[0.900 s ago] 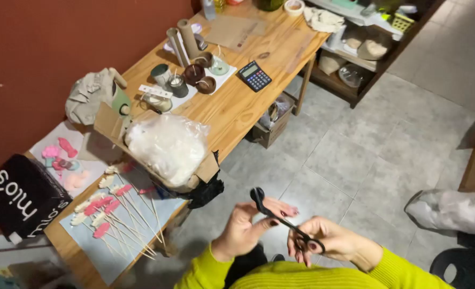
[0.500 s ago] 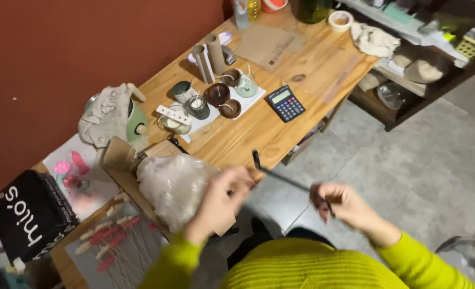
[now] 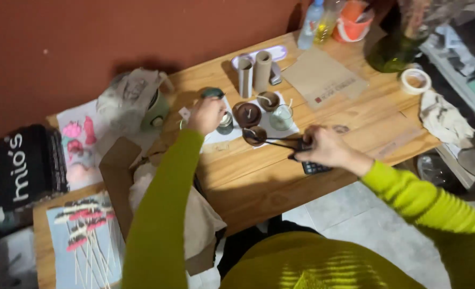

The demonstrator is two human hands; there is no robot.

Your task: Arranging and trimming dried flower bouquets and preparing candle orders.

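scissors [image 3: 272, 142] sit in my right hand [image 3: 323, 150], which is curled around the handle end near the front edge of the wooden worktop [image 3: 259, 182], just over a dark calculator [image 3: 313, 168]. the thin dark blades point left, their tips over a small brown dish [image 3: 254, 135] on the white sheet [image 3: 216, 137]. i'd judge them stiff metal, light, sharp at the tips, so the looped handles are the only sensible place to hold; whether the blades are parted i can't quite tell, they look nearly together. my left hand [image 3: 205, 115] is closed down over a small glass jar [image 3: 225, 123] at the left of that sheet, fingers bent around its top. the jar looks like glass, so smooth, a bit slippery and breakable; i'd take it around the wall, not pinch it by the rim. beside it stand another brown dish [image 3: 247, 113], a pale green glass cup [image 3: 282, 116] with something like a wick, and two cardboard tubes [image 3: 254, 74] upright behind. those tubes would be light and easy to knock over, and they stand close to the blades' reach.
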